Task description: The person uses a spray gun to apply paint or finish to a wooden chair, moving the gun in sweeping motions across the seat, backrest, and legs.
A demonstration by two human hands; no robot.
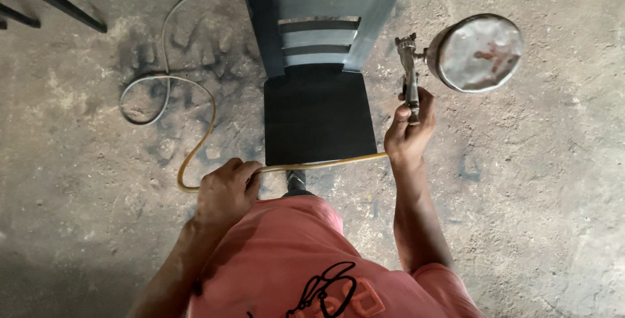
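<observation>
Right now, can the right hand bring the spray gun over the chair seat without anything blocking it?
Probably yes. The right hand holds the spray gun just beside the chair seat, with nothing between them. The left hand holds the hose off to the side.

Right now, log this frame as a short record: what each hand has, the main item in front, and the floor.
left hand: left hand closed around the yellowish air hose
right hand: right hand gripping the spray gun by its handle
spray gun cup: round metal cup, paint-stained, at the gun's right side
main item: dark chair with slatted back, directly ahead
hose path: runs from the right hand across the chair's front edge to the left hand, then loops on the floor
floor: bare concrete floor, dark overspray stains left of the chair
</observation>
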